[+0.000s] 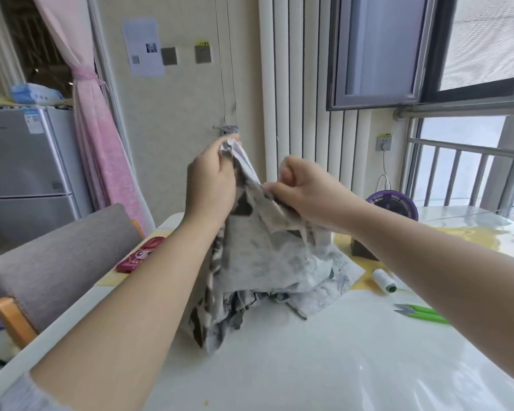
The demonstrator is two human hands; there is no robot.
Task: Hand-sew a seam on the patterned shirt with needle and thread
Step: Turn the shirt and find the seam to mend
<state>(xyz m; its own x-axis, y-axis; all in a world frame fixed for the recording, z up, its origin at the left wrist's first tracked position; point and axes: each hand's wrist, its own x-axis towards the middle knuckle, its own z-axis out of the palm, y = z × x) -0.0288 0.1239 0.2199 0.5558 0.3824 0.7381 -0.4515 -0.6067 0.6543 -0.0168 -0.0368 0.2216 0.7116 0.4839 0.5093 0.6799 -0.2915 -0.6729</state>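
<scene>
1. Both hands are up over the glossy white desk (pixel 309 366), with the patterned shirt (pixel 258 262) stretched between them.
2. The left hand (pixel 211 179) is at the highest point, and its fingers (pixel 217 155) are curled tight round a bunched edge of the cloth.
3. The right hand (pixel 306 200) sits a little lower, fingers (pixel 275 189) pinched closed on a fold of that same edge. Whether a needle is in that pinch is too small to tell.
4. The rest of the shirt drapes down and heaps in the middle of the desk.
5. Right of the heap, a white thread spool (pixel 384 280) lies on its side, with green snips (pixel 419 313) nearer the camera. A red case (pixel 140 254) lies at the left edge, and a purple fan (pixel 393 203) peeks out behind the right wrist.
6. Around the room, a grey padded chair (pixel 57 262) stands at the desk's left. A silver fridge (pixel 21 173) and a tied-back pink curtain (pixel 101 143) are beyond it. A white radiator (pixel 297 84) is on the back wall, and a window (pixel 428 48) over a railing (pixel 457 173) is on the right.
</scene>
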